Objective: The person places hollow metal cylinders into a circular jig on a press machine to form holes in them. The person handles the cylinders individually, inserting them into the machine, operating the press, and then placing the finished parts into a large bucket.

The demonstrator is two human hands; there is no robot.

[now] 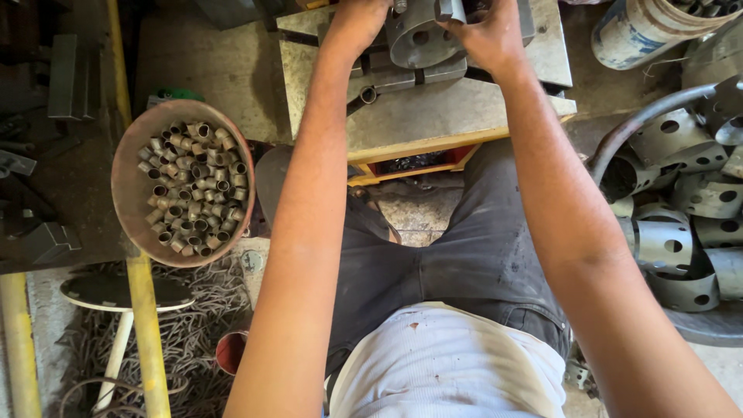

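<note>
A grey metal ring with round holes [418,39] sits on a fixture on the steel work plate [433,116] at the top of the view. My right hand [487,35] grips the ring's right side. My left hand [357,22] rests at the ring's left side, fingers curled against it. A short metal tube [368,95] lies on the plate just below the ring. Both forearms reach forward over my lap.
A round brown bowl [128,201] full of several short metal tubes stands at the left. A pile of holed grey rings [681,224] lies at the right. A yellow pipe [147,325] and a white stool [116,298] are at lower left.
</note>
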